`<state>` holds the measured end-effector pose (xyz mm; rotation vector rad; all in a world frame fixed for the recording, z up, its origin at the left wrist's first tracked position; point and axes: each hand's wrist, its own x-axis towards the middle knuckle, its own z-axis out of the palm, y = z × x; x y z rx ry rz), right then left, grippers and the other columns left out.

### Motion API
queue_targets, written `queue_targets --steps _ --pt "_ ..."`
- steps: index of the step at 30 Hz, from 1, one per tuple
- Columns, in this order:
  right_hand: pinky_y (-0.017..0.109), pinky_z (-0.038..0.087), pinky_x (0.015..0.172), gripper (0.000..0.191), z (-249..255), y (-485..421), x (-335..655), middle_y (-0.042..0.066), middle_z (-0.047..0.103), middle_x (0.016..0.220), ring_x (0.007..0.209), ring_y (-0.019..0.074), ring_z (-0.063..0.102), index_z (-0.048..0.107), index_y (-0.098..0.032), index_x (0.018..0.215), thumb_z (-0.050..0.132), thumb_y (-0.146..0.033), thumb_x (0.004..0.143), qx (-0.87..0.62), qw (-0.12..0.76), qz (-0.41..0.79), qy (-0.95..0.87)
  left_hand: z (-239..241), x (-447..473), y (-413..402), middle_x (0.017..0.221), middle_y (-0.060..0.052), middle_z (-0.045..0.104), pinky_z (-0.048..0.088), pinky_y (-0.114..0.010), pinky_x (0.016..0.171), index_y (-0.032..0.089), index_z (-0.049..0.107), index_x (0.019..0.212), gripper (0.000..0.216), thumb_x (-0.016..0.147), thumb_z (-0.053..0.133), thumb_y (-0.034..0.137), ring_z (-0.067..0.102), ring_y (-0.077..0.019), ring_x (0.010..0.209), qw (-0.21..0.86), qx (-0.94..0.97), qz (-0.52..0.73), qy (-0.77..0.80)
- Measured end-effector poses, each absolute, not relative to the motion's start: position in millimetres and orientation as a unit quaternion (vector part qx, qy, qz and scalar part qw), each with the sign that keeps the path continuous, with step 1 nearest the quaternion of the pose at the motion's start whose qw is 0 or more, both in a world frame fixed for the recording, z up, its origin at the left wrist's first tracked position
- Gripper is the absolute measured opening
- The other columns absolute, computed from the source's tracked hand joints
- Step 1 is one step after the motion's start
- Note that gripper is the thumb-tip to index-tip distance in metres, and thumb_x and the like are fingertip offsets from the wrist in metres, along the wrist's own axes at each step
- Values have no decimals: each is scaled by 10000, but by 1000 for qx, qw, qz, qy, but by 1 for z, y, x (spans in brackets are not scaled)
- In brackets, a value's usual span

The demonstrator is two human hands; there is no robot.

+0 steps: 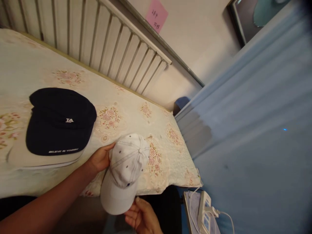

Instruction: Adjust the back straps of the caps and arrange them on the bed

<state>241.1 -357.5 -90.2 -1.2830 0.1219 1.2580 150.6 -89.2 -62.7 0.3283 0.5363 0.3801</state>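
A white baseball cap [128, 162] is held up over the front edge of the bed, crown upward and brim toward me. My left hand [101, 158] grips its left side, the fingers partly hidden behind the crown. At the brim's right edge is my right hand [142, 215], its fingers under the brim and its thumb beside the edge. To the left, a navy cap [60, 122] with white lettering on crown and brim lies on top of pale caps [21, 156], of which mainly the brims show.
A flowered bedspread [131, 120] covers the bed, with a slatted rail [109, 42] along the wall. Blue curtain [243, 146] hangs at the right. At lower right, a white power strip [204, 211] with plugged-in cords rests on a small surface. A pink note [157, 15] is on the wall.
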Motion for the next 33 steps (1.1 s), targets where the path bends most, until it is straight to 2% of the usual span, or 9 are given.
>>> queue_targets --steps 4,9,12,17,21,24,30,33 --pt "280 544 619 403 -94 -347 223 97 746 778 680 193 712 646 -124 896 796 -379 623 -498 648 573 61 -64 152 -88 792 -72 759 563 -334 767 115 645 1127 296 867 512 161 722 -226 738 932 165 192 260" --pt "368 527 840 471 -91 -338 213 88 740 1013 964 252 689 652 -178 989 826 -320 576 -439 710 550 16 -64 150 -85 851 -88 760 561 -365 793 147 633 1185 346 856 537 190 715 -266 837 931 157 195 264" --pt "400 521 845 469 -80 -337 221 85 727 1051 1000 276 672 646 -201 999 819 -317 579 -437 722 535 -28 -63 149 -83 855 -73 761 555 -368 806 148 620 1208 360 871 509 202 703 -281 885 934 155 192 259" --pt "395 521 856 424 -61 -336 254 74 713 1080 1038 268 655 641 -222 1012 791 -295 622 -446 737 503 -73 -64 151 -81 804 -32 750 562 -272 712 162 652 1101 302 925 408 142 703 -182 740 927 168 231 242" --pt "364 513 912 353 -53 -328 292 57 730 1028 995 224 676 657 -215 973 777 -226 642 -460 759 454 -81 -72 152 -81 921 -102 727 577 -269 726 134 651 1060 243 888 479 128 700 -179 819 925 194 228 233" --pt "380 516 929 303 -50 -317 330 50 743 976 965 210 687 661 -210 942 759 -190 657 -463 778 415 -93 -79 152 -80 905 -107 716 584 -250 685 134 644 1080 249 862 524 121 698 -163 785 922 206 217 247" --pt "282 575 789 243 -41 -273 432 6 755 820 804 147 713 638 -185 861 712 -105 644 -465 819 324 -93 -88 154 -77 871 -102 713 586 -247 635 124 664 1015 219 841 538 85 693 -156 722 916 202 220 268" --pt "257 566 808 178 -39 -240 485 -16 751 791 804 119 710 621 -189 841 652 -97 692 -463 831 295 -94 -91 155 -77 885 -105 715 590 -264 657 124 678 1001 216 827 557 84 695 -170 745 915 203 218 272"
